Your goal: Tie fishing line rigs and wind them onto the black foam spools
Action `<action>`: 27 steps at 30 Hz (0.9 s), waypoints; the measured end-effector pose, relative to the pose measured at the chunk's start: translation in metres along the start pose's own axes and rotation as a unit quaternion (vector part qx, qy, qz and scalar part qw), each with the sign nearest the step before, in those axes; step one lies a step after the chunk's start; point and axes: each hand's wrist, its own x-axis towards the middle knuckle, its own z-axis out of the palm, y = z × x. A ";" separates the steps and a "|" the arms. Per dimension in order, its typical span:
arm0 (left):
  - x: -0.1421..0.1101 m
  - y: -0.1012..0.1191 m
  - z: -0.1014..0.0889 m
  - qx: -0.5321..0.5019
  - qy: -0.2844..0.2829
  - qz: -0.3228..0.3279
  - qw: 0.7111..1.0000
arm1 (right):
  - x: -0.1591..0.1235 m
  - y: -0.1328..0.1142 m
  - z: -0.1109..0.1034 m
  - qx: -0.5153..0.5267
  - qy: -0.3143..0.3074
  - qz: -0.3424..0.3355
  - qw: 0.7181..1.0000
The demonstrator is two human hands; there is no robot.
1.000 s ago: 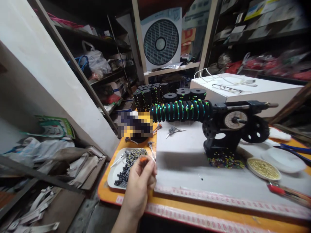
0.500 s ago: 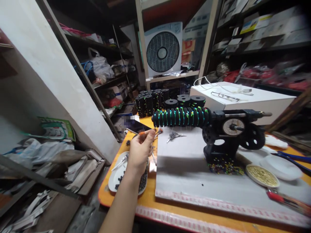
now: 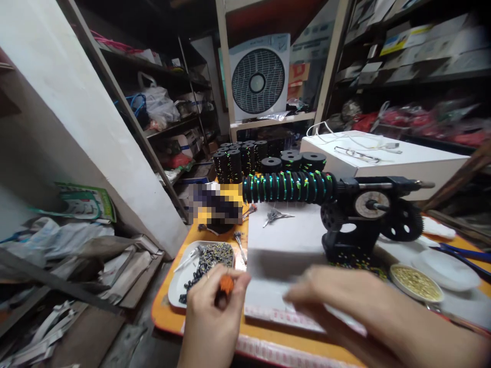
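My left hand (image 3: 215, 312) is closed around a slim bundle with a bright orange end (image 3: 226, 284), over the near edge of the white tray (image 3: 174, 294). The tray holds small dark and yellowish pieces. My right hand (image 3: 341, 296) hovers over the front of the white board (image 3: 268, 240); motion smears its fingers, so whether they grip anything is unclear. Behind it stands a black hand winder (image 3: 356, 217) with a dial and gears. Its shaft carries a row of black foam spools (image 3: 289, 187) wound with green line.
More black spools (image 3: 261, 156) stand at the back. Thin metal bundles (image 3: 276, 216) lie on the board. On the right are a dish of golden bits (image 3: 416, 282), a white lid (image 3: 448, 268) and blue-handled pliers (image 3: 464, 250). A white box (image 3: 402, 158) sits behind the winder.
My left hand has drawn back toward me from beside the spools, keeping the orange-ended bundle. My right hand has come into view from the lower right.
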 end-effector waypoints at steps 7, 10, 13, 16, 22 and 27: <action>-0.060 -0.042 -0.007 -0.271 -0.050 -0.291 0.916 | 0.066 0.016 0.027 -0.207 -0.078 -0.359 0.907; -0.062 -0.049 -0.015 -0.376 -0.064 -0.323 0.866 | 0.060 0.021 0.043 -0.184 -0.120 -0.369 0.903; -0.055 -0.045 -0.020 -0.452 -0.057 -0.298 0.839 | 0.049 0.027 0.050 -0.143 -0.080 -0.326 0.931; -0.047 -0.036 -0.014 -0.497 -0.057 -0.287 0.817 | 0.041 0.033 0.053 -0.067 -0.020 -0.224 0.972; -0.038 -0.025 0.019 -0.456 -0.092 -0.257 0.847 | 0.030 0.038 0.054 0.134 0.034 -0.047 0.989; -0.034 -0.024 0.034 -0.319 -0.047 -0.216 0.922 | 0.027 0.040 0.051 0.179 0.073 -0.016 0.981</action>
